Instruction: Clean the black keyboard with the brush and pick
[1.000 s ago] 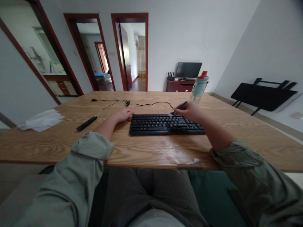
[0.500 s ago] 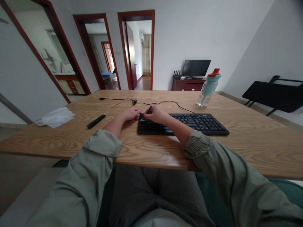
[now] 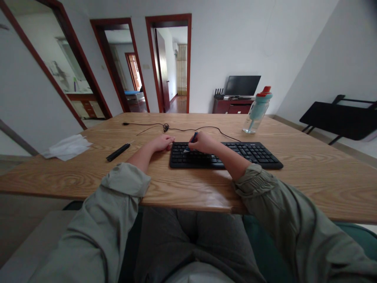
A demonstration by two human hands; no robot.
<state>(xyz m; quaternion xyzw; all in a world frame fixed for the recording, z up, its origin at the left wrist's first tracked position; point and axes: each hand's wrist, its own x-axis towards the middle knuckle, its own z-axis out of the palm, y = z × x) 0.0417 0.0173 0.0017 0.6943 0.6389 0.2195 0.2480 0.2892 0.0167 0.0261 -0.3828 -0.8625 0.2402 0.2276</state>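
At far left on the wood-grain desk [image 3: 88,179] lies a crumpled white sheet [image 3: 69,147]. Next comes a slim black tool [image 3: 118,152], its thin tip angled away from the person. Beyond it, a black cable [image 3: 165,127] starts at a plug, passes through a small tangle and runs right to the back of the black keyboard [image 3: 253,155]. The left hand [image 3: 163,143] touches the keyboard's far left corner; I cannot tell whether its grip pinches the edge or only rests there. The keyboard lies flat in front of the person, stretching right under the other forearm. Over its left part, the right hand [image 3: 204,142] has its grip closed around a blue-handled brush [image 3: 194,137], tilted, with the pale tip down at the keys. Behind the keyboard's right part stands a clear bottle [image 3: 257,112] with a red-topped lid.
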